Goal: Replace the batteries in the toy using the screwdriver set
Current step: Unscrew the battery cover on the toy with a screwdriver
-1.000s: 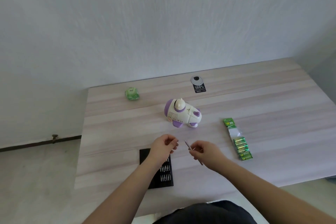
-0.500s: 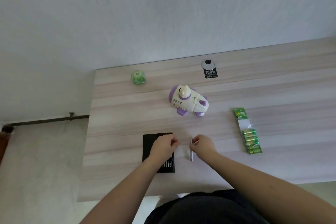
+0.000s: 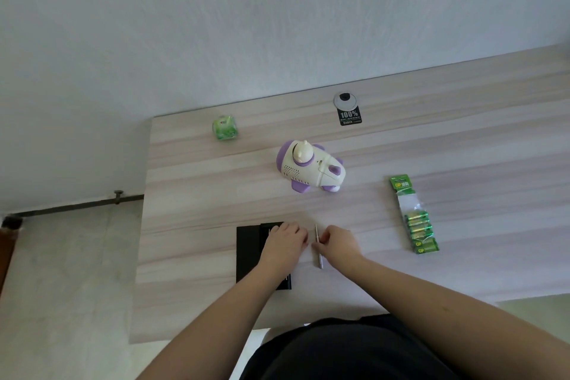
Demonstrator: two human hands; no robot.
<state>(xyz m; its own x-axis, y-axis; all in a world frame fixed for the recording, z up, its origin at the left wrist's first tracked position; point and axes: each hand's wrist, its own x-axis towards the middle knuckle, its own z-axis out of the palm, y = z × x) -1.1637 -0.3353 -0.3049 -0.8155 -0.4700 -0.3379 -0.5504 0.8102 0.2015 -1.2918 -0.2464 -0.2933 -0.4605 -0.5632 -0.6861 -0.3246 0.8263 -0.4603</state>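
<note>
A white and purple rocket-shaped toy stands in the middle of the wooden table. Near the front edge lies the black screwdriver set case. My left hand hovers over the case's right part with curled fingers; whether it holds a bit is hidden. My right hand pinches a thin silver screwdriver, which points away from me between the two hands. A green pack of batteries lies to the right.
A small green cube-like packet sits at the back left of the table. A round cable grommet with a black "100%" tag is at the back centre. The table's left edge drops to a grey floor.
The view has tilted down. Both hands have lowered towards the table; the left hand now sits over the case and the screwdriver has swung from slanted to pointing straight away.
</note>
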